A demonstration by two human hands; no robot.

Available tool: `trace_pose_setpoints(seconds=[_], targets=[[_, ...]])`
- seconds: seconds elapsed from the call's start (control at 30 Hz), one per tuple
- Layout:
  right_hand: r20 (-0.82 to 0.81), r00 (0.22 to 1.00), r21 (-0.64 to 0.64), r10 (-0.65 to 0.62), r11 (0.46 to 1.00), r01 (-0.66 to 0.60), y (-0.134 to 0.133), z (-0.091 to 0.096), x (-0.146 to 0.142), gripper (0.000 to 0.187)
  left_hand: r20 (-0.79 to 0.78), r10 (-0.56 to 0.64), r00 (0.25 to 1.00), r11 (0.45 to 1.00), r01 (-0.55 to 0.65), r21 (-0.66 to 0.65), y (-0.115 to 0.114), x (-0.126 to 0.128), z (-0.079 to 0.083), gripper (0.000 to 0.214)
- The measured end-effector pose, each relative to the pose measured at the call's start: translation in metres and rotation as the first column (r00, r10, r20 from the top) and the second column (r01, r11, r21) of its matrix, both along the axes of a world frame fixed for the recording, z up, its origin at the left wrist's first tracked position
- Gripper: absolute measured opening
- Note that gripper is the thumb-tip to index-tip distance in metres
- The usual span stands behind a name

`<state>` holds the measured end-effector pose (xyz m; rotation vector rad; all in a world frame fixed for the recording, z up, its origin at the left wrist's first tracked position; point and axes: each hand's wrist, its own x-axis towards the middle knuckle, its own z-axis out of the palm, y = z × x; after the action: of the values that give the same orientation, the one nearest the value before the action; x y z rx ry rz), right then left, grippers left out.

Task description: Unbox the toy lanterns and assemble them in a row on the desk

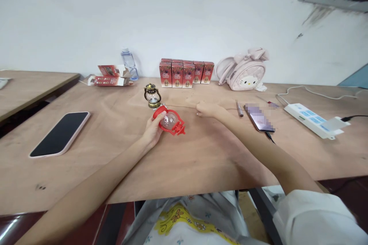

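Observation:
My left hand (pixel 155 130) is closed around the base of a small red lantern (pixel 171 121) with a clear globe. The lantern lies tilted on its side, its pointed red top towards the right. Just beyond it a bronze-coloured lantern (pixel 152 95) of like shape stands upright on the table. To the right, apart from both lanterns, my right hand (pixel 205 109) is low over the tabletop with its fingers curled in. Whatever those fingers may hold is hidden or too small to make out.
Several small red boxes (pixel 182 74) stand by the wall, between an opened carton (pixel 110 76) with a bottle (pixel 130 63) and a pink bag (pixel 247 72). A phone (pixel 60 134) lies left; another phone (pixel 258 118), a pen-like stick (pixel 239 108) and a power strip (pixel 310 120) lie right.

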<state>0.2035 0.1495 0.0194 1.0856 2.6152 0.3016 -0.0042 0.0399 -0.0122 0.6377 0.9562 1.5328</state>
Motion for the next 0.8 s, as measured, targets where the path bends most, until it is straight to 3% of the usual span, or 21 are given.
trace_pose_setpoints(seconds=[0.27,0.8], targets=[[-0.043,0.999,-0.055,0.003,0.998,-0.006,0.0023,0.0007,-0.0018,0.029,0.011,0.0,1.0,1.0,0.0,-0.009,0.0004,0.0002,-0.0008,0.043],[-0.045,0.999,-0.037,-0.027,0.999,0.026,-0.0058,0.0006,-0.0054,0.028,0.009,-0.004,1.0,1.0,0.005,-0.027,-0.0011,0.0007,0.0015,0.046]])
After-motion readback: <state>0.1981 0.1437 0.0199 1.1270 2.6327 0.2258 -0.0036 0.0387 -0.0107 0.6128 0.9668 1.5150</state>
